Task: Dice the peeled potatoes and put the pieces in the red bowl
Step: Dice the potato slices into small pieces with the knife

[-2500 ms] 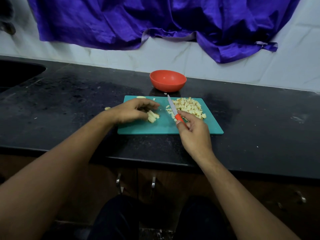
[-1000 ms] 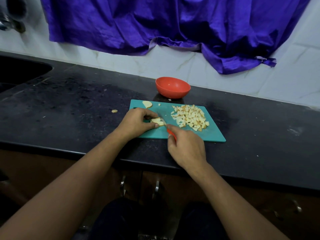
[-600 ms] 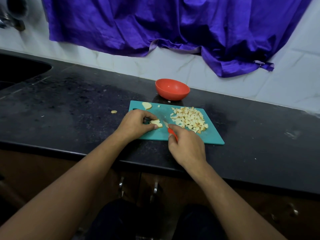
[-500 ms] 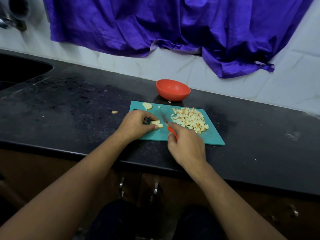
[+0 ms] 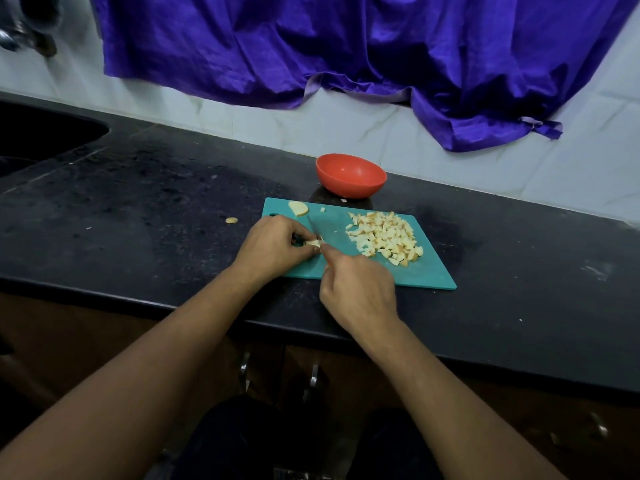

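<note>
On the teal cutting board my left hand pinches a small stack of potato strips near the board's left side. My right hand grips a red-handled knife; its blade lies across the strips right beside my left fingertips, and the handle is almost hidden in my fist. A heap of diced potato covers the board's right half. One potato slice lies at the far left corner. Behind the board stands the red bowl, and nothing shows inside it.
The board lies on a black stone counter with a stray potato bit to its left. A dark sink is at far left. A purple cloth hangs on the tiled wall behind. Cabinet handles show below the counter edge.
My right hand has brought the knife from the diced heap over to the strips under my left fingers. My left hand has closed tighter on a shorter stack.
</note>
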